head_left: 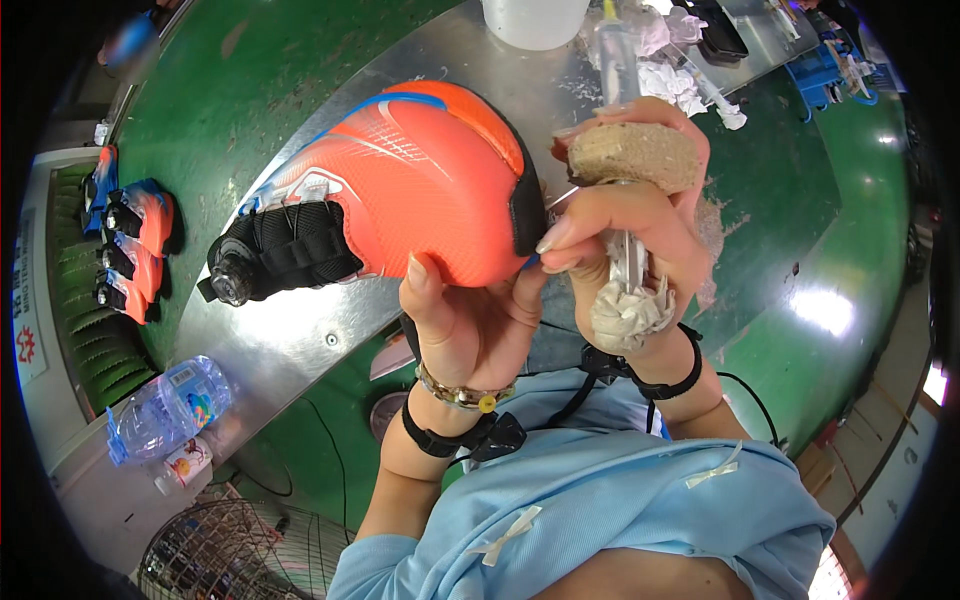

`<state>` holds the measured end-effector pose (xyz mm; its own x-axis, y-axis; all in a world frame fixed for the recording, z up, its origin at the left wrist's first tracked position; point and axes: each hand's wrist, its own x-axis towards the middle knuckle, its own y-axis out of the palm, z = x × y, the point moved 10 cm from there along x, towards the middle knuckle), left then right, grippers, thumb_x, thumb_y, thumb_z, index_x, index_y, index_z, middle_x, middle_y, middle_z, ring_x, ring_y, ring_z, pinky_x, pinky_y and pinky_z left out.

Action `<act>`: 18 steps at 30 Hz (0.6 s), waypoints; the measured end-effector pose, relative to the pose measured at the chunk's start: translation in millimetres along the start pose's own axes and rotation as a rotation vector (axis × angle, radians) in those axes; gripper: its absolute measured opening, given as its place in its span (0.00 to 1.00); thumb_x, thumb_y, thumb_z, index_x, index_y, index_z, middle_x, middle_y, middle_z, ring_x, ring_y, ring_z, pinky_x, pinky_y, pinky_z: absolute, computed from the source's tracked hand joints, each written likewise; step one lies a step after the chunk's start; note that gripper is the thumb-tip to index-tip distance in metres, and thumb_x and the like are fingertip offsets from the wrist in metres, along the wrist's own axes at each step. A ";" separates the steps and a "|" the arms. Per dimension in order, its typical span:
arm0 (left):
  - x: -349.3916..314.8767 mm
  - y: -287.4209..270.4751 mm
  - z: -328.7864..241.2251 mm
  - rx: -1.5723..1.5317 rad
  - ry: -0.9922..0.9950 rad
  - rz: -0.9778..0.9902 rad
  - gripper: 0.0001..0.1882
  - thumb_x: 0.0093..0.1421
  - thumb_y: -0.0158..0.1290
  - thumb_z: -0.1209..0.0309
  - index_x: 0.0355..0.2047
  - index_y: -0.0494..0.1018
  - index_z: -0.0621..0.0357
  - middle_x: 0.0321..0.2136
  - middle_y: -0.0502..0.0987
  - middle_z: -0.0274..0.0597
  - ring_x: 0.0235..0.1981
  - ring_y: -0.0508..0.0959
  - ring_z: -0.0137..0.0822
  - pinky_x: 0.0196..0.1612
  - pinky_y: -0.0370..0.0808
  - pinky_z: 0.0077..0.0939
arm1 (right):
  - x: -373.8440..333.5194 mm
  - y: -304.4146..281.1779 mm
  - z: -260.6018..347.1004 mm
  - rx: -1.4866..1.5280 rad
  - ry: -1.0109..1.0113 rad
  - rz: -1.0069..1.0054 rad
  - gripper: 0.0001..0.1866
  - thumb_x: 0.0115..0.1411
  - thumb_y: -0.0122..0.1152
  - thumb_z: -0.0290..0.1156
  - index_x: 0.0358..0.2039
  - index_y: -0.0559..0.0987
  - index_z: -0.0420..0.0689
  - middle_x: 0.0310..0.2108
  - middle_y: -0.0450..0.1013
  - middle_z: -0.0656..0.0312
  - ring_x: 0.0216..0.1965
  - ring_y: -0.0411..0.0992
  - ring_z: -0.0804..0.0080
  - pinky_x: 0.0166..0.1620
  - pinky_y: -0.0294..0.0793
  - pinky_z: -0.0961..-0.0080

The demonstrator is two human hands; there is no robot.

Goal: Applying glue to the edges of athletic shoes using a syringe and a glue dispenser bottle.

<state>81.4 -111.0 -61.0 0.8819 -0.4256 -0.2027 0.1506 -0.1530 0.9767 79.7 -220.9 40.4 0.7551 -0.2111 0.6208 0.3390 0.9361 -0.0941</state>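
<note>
An orange-coral shoe with a black collar is held tilted over the metal table, its toe end toward my right. My left hand is closed on its near side, thumb and fingers pressed against the upper. My right hand is closed around a clear syringe with a yellow tip pointing away from me. Crumpled white wrapping covers the syringe's near end. A rough tan block is also in that hand. Its thumb and a fingertip meet at the shoe's toe edge; whether they pinch anything there cannot be told.
On the metal table stand a white bucket, crumpled white paper, another syringe and a black tray. Several similar shoes sit at left. A large plastic bottle and a wire basket are lower left.
</note>
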 end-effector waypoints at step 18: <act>1.3 0.8 5.3 0.152 -0.070 -0.036 0.44 0.50 0.60 0.48 0.61 0.54 0.54 0.54 0.65 0.35 0.47 0.73 0.27 0.46 0.78 0.23 | 5.0 -5.7 -5.9 0.012 -0.089 -0.004 0.15 0.39 0.75 0.33 0.28 0.79 0.48 0.48 0.61 0.54 0.44 0.67 0.66 0.43 0.70 0.71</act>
<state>80.4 -116.4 -60.9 0.8433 -0.4775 -0.2466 0.1073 -0.3000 0.9479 84.8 -228.9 39.4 0.7011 -0.1891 0.6875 0.3346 0.9387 -0.0830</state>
